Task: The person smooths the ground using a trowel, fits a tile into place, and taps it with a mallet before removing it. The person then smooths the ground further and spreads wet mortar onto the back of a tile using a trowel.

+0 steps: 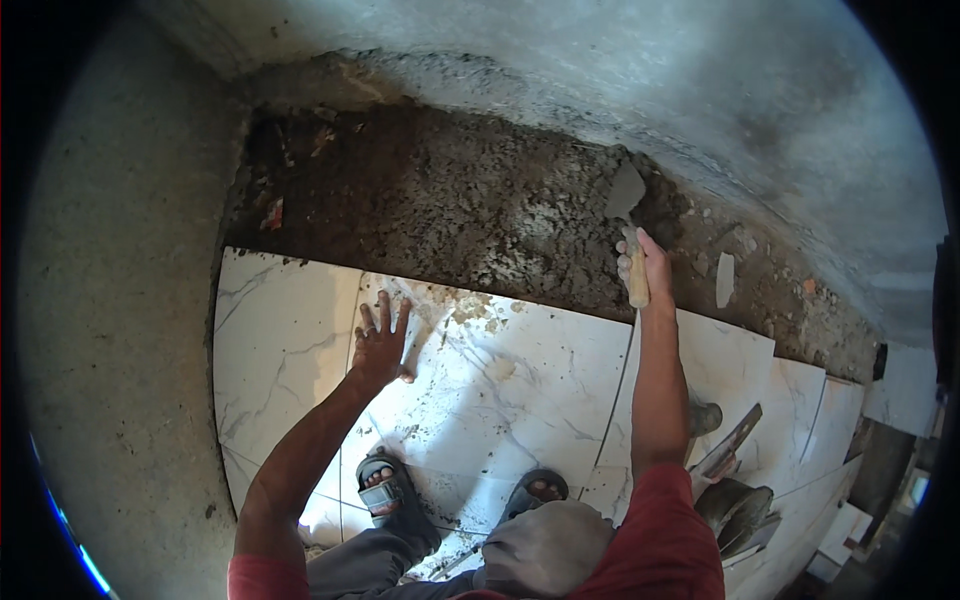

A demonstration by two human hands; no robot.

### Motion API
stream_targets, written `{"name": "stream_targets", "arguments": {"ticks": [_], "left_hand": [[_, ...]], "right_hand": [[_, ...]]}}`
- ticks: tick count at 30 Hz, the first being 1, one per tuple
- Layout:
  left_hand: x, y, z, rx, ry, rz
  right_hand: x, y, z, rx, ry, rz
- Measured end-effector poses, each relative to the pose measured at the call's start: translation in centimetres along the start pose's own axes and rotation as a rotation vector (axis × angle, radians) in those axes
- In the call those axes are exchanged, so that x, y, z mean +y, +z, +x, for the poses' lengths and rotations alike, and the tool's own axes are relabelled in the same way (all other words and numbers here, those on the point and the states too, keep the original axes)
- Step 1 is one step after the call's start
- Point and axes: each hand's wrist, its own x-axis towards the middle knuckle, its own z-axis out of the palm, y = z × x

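Note:
My right hand is wrapped round the wooden handle of a trowel. Its grey blade lies against the right part of a rough bed of wet mortar. Flat on a white marble-patterned floor tile, my left hand spreads its fingers close to the tile's far edge. Crumbs of mortar are scattered on that tile, just right of the left hand.
Concrete walls rise at left and along the far side. A bucket and a long flat tool rest on tiles at right. A tile shard lies in the rubble. My sandalled feet stand on the tiles.

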Motion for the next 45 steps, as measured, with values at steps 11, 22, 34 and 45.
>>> {"name": "stream_targets", "arguments": {"ticks": [11,22,34,45], "left_hand": [[0.2,0.4,0.3,0.035,0.025,0.073],[-0.4,0.3,0.1,-0.037,-0.002,0.032],[0.1,0.3,0.5,-0.003,0.017,0.030],[0.7,0.1,0.9,-0.006,0.054,0.001]], "right_hand": [[2.2,5.4,5.0,-0.450,0.099,0.788],[3.4,11.6,1.9,-0.531,0.074,0.089],[1.4,9.8,0.4,0.083,-0.100,-0.192],[-0.6,6.3,5.1,0.209,-0.286,-0.955]]}}
